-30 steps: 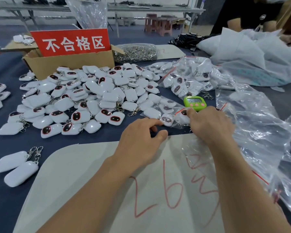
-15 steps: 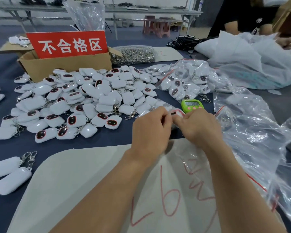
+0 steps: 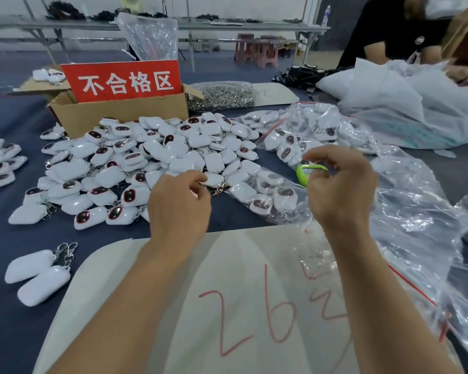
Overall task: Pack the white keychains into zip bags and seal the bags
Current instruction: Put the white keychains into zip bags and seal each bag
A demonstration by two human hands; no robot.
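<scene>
On the blue bench [image 3: 241, 217] in front of me lies a big heap of white keychains [image 3: 146, 163], most of them with a dark oval face turned up, some turned down. My left hand [image 3: 179, 203] is at the near right edge of this heap. Its fingers [image 3: 197, 184] are curled together just beside one keychain with a metal clasp; I cannot tell if they really pinch it or only touch it. My right hand [image 3: 341, 184] is lifted above the bench, with the fingers half bent and spread, and nothing is clearly held in them. A thin clear film hangs near this hand, but whether it touches the fingers I cannot tell. Behind the right hand I see a small green counter [image 3: 307, 174].

Between my two hands lies a filled zip bag [image 3: 270, 193] with several keychains inside, flat on the bench. More filled bags [image 3: 308, 130] are farther back on the right. Loose empty bags [image 3: 416, 225] are spread at my right side. Under my forearms is a white board [image 3: 173, 306] with red writing. A cardboard box [image 3: 119, 114] with a red sign [image 3: 125, 81] stands behind the heap, and beside it a bag of metal clasps [image 3: 222, 95]. Two keychains [image 3: 35, 276] lie apart at the near left.
</scene>
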